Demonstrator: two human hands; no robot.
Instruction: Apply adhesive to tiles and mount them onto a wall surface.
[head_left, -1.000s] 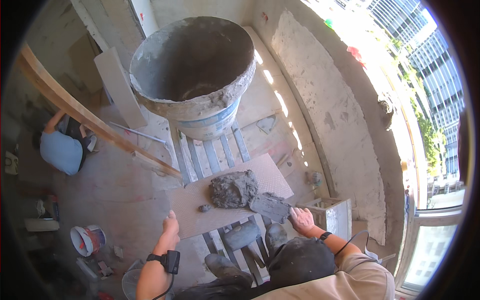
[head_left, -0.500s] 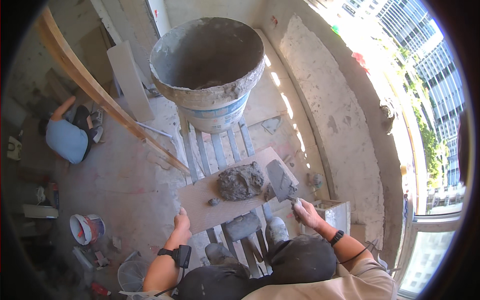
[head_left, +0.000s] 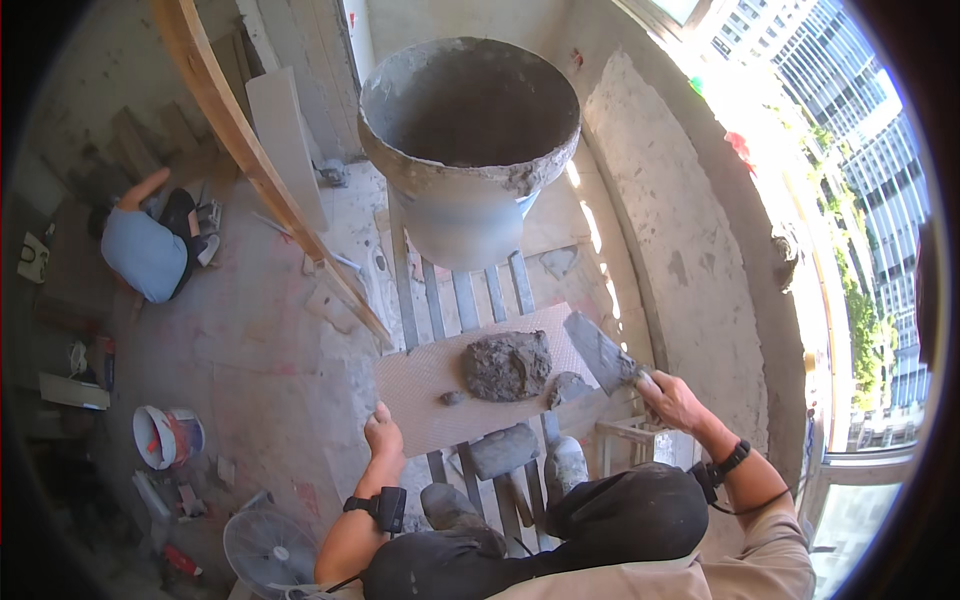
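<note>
My left hand grips the left edge of a ridged tile, thumb on top. The tile rests across a slatted metal stand. On it sits a big lump of grey mortar, with a small crumb to its left and a smaller heap to its right. My right hand is closed round the handle of a mortar-smeared trowel. Its blade is over the tile's right end; whether it touches the tile I cannot tell.
A large mortar-caked bucket stands on the far end of the stand. A mallet lies near my knees. A wooden post slants at left; beyond it a person crouches. A fan and a small bucket stand lower left.
The trowel has swung right, away from the mortar lump, uncovering the small heap on the tile. My left hand stays on the tile edge. The whole view has shifted slightly.
</note>
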